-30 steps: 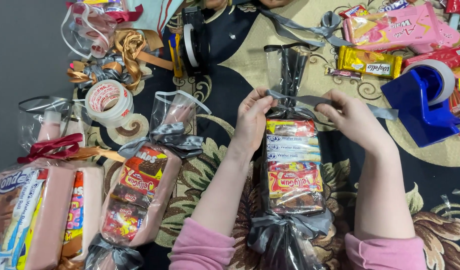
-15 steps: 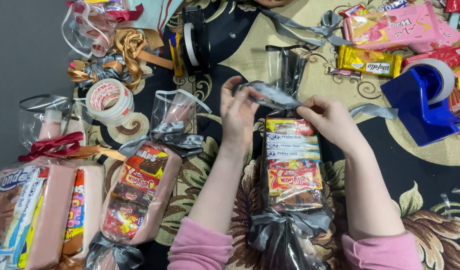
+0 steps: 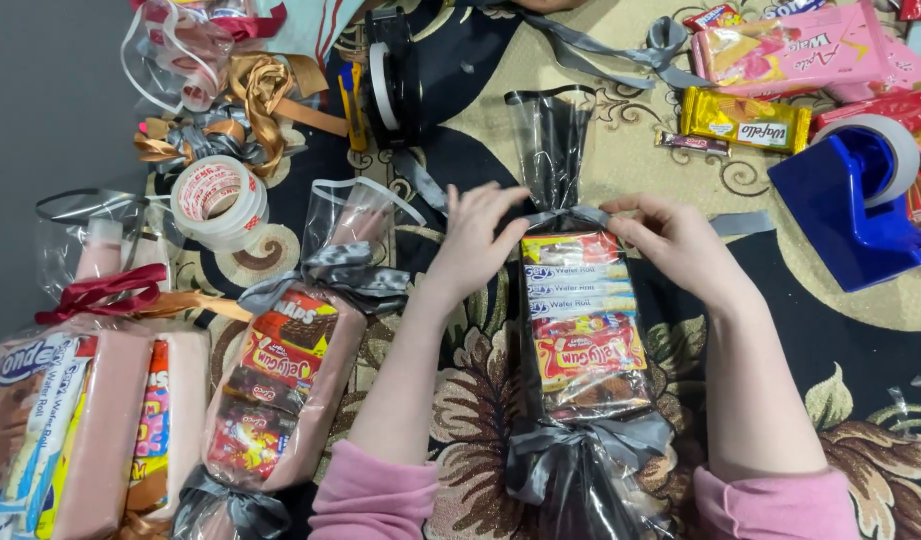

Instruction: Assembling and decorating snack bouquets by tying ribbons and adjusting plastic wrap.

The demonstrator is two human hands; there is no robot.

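Clear snack bag [image 3: 580,330], yellow and red packets inside, has both hands [image 3: 480,235] [image 3: 670,235] pinching grey ribbon [image 3: 570,215] at its neck.

Over at the rug's right edge sits a blue tape dispenser [image 3: 848,208], with a yellow wafer pack [image 3: 745,124] and a pink snack bag [image 3: 795,45] toward the far right corner. Left side: a roll of clear tape [image 3: 218,203], tangled gold ribbon [image 3: 270,92], and finished gift bags [image 3: 285,375] lining the near left corner.
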